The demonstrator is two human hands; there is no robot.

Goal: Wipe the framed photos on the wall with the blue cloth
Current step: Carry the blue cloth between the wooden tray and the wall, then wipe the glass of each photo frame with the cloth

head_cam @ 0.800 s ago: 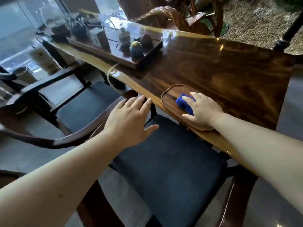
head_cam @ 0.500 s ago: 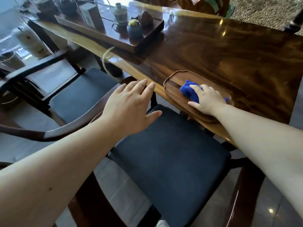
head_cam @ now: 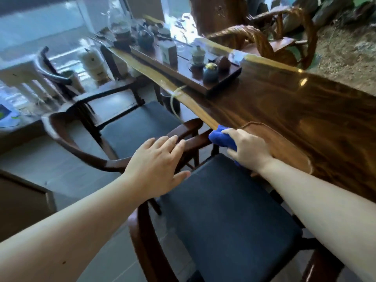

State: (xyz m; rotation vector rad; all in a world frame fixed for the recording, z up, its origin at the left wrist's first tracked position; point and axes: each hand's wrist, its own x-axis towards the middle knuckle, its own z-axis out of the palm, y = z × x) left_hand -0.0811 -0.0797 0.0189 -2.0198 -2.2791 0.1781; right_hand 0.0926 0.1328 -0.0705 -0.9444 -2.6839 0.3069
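Left to right I log: my left hand [head_cam: 156,165], released, fingers spread flat above the curved dark wooden armrest [head_cam: 105,159] of the black-cushioned chair [head_cam: 227,216]. Next, my right hand [head_cam: 249,149], clenched around the bunched blue cloth [head_cam: 220,138], at the near edge of the glossy brown wooden table [head_cam: 305,110], beside a shallow oval wooden tray [head_cam: 284,145].

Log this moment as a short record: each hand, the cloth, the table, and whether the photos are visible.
right hand: grip closed on the blue cloth, at the table's near edge
left hand: open, empty, above the chair armrest
table: glossy wood, tea tray at far end
framed photos: not in view
wiping: not yet begun
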